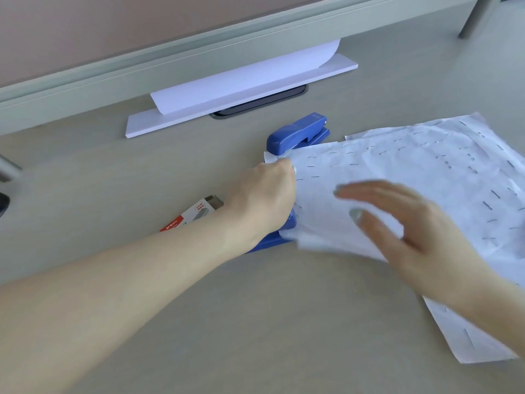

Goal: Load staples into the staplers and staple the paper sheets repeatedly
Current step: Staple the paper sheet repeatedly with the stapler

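- Pinching the paper sheets (397, 177) at their 9 o'clock edge, the left hand (264, 194) covers the near stapler (272, 240); a tug could tear stapled corners.
- Right hand (403, 223) hovers flat, blurred, grasping nothing; sheets could slide.
- Far stapler (298, 135) sits at 12 o'clock.

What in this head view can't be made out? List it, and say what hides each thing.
- Near stapler: mostly hidden under the left hand and the paper sheets.
- Right hand: motion-blurred; whether it touches the paper is unclear.
- Left hand's fingers: curled at the paper's corner, grip partly hidden.
- Staple box: print too small, far end behind the wrist.
- Dark object: cut off by the left edge.
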Tool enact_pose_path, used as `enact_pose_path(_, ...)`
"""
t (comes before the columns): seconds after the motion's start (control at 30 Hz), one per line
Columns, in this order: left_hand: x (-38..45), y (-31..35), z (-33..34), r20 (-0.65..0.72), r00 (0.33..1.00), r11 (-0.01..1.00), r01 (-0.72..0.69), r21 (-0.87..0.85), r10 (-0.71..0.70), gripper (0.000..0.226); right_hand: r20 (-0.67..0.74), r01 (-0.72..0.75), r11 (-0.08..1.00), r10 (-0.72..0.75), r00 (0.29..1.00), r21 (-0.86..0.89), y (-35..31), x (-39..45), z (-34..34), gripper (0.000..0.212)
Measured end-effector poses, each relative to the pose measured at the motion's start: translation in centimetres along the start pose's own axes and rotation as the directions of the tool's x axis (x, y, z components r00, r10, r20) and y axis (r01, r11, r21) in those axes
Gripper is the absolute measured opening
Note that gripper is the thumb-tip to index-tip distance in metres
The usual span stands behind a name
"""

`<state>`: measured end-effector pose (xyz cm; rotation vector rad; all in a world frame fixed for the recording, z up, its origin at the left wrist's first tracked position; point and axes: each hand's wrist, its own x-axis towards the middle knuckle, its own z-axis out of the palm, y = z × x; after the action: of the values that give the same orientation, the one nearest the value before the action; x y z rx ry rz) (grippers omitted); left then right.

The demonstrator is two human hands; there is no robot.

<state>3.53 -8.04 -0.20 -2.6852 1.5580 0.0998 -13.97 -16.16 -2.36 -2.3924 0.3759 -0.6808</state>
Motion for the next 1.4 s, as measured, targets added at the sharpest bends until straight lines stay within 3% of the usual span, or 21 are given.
enact_pose_path(0.1,0.3,0.3,-0.1,0.023,0.999,0.997,-0.037,0.07,0.036,0.019,0.057,0.043,0.998,-0.04,0.998,-0.045,-0.3,3.3,-0.1,0.049)
enact_pose_path(0.17,0.3,0.2,0.1,0.003,1.0,1.0,-0.003,-0.002,0.003,0.015,0.157,0.154,0.977,-0.13,0.979,-0.151,0.0,4.4,0.9,0.06)
enact_pose_path(0.27,0.0,-0.2,0.7,-0.076,0.996,0.99,0.041,-0.136,-0.052,0.007,0.224,0.129,0.976,-0.088,0.971,-0.174,0.8,3.3,2.1,0.06)
enact_pose_path(0.43,-0.5,-0.2,0.8,-0.2,0.969,0.951,0.08,-0.297,-0.144,0.012,0.2,0.204,0.951,-0.158,0.967,-0.232,0.1,-0.1,4.0,0.061)
enact_pose_path(0.63,-0.1,-0.9,1.4,-0.156,0.94,0.809,0.168,-0.564,-0.303,0.018,0.107,0.276,0.915,-0.256,0.961,-0.296,0.4,1.2,4.3,0.064)
enact_pose_path(0.8,-0.6,-0.5,1.4,-0.269,0.934,0.866,0.074,-0.495,-0.234,0.016,0.039,0.335,0.887,-0.341,0.939,-0.319,0.9,2.3,4.6,0.06)
enact_pose_path(1.03,-0.1,-0.4,1.3,-0.212,0.951,0.905,0.125,-0.407,-0.227,0.021,0.008,0.34,0.895,-0.353,0.936,-0.288,1.2,2.9,5.2,0.056)
enact_pose_path(1.23,-0.4,-0.2,1.1,-0.268,0.935,0.892,0.097,-0.441,-0.234,0.017,0.026,0.309,0.912,-0.314,0.949,-0.27,1.0,2.6,5.0,0.06)
enact_pose_path(1.4,-1.2,0.0,0.6,-0.416,0.881,0.84,-0.04,-0.541,-0.225,0.015,0.022,0.309,0.919,-0.313,0.949,-0.243,0.8,2.2,4.6,0.059)
